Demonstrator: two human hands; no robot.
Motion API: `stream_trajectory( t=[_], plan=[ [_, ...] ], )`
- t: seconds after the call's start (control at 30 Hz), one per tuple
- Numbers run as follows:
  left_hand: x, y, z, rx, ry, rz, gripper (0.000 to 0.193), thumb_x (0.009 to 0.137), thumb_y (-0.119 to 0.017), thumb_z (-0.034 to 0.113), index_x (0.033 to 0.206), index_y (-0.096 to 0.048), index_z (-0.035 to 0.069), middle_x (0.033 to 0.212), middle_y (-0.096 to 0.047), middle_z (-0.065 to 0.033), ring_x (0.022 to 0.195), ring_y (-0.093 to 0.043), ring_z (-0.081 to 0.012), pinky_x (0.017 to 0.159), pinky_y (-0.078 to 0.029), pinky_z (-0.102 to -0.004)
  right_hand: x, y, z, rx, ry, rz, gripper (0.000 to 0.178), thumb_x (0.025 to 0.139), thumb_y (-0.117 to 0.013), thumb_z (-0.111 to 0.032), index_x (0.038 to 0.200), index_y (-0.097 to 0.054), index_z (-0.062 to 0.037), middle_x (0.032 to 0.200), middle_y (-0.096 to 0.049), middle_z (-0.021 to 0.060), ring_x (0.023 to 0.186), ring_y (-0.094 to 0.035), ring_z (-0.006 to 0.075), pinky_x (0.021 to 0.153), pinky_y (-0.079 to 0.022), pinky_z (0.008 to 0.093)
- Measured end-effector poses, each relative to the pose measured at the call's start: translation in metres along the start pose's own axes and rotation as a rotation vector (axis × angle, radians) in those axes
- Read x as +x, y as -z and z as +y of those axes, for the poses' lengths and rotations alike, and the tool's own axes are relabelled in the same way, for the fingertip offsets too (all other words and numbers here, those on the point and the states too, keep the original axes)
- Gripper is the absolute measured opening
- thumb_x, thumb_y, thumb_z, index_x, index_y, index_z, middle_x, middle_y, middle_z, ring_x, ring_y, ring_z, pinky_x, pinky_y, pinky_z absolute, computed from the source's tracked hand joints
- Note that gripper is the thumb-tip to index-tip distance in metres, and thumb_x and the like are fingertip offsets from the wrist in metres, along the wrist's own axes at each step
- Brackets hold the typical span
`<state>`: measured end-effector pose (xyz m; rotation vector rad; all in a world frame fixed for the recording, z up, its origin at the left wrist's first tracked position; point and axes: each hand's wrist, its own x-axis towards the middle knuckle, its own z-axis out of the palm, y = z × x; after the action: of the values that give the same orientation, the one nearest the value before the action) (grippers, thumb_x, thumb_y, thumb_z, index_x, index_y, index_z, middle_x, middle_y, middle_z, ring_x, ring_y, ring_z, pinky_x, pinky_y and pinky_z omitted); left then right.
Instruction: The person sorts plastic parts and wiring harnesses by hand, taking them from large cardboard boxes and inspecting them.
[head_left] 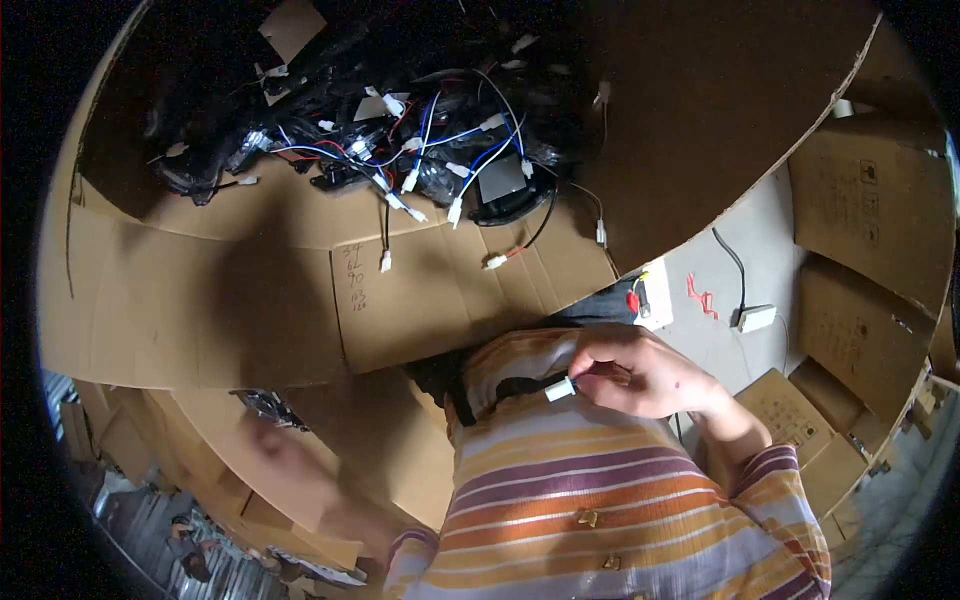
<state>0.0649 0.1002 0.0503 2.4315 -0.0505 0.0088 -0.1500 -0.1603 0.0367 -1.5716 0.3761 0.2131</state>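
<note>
Head view: right fingers pinch 1 white connector; left fingers too blurred to tell; handwriting marks cardboard.

Your left hand is blurred; your right hand hides what joins the connector; the top edge cuts off the box.

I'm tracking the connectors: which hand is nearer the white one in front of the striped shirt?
Right. The right hand holds the white connector by one end; the left hand, blurred, is well off to its left.
</note>
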Motion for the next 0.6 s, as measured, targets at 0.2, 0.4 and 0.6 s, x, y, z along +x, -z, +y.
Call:
stream_trajectory(
  t=[0.2,0.4,0.6],
  plan=[
    [-0.049,-0.217,0.058,-0.162,-0.887,-0.874,0.027,0.075,-0.044,0.002,0.102,-0.045,0.000,0.088,-0.051,-0.0181,0.076,-0.052,-0.0351,0.066,-0.044,-0.0352,-0.003,-0.001,0.005,0.030,0.068,-0.006,0.010,0.069,-0.051,-0.003,0.078,-0.052,0.0000,0.071,-0.051,0.0101,0.059,-0.051,0.0212,0.052,-0.040,0.0291],
    [-0.054,-0.317,0.089,0.616,-0.831,-1.106,0.024,0.070,-0.040,0.004,0.091,-0.051,-0.001,0.081,-0.055,-0.0230,0.077,-0.055,-0.0338,0.065,-0.044,-0.0419,-0.014,0.001,0.014,0.073,0.061,0.023,0.010,0.069,-0.052,-0.002,0.078,-0.053,-0.0008,0.073,-0.050,0.0095,0.064,-0.050,0.0218,0.056,-0.040,0.0291],
    [-0.040,-0.351,0.062,0.669,-0.694,-1.014,0.017,0.069,-0.045,0.014,0.077,-0.059,0.007,0.082,-0.056,-0.0189,0.078,-0.054,-0.0320,0.066,-0.043,-0.0390,-0.014,0.002,0.015,0.084,0.067,-0.009,0.009,0.069,-0.053,-0.002,0.078,-0.052,-0.0008,0.074,-0.051,0.0095,0.066,-0.050,0.0222,0.057,-0.040,0.0293]
  ],
)
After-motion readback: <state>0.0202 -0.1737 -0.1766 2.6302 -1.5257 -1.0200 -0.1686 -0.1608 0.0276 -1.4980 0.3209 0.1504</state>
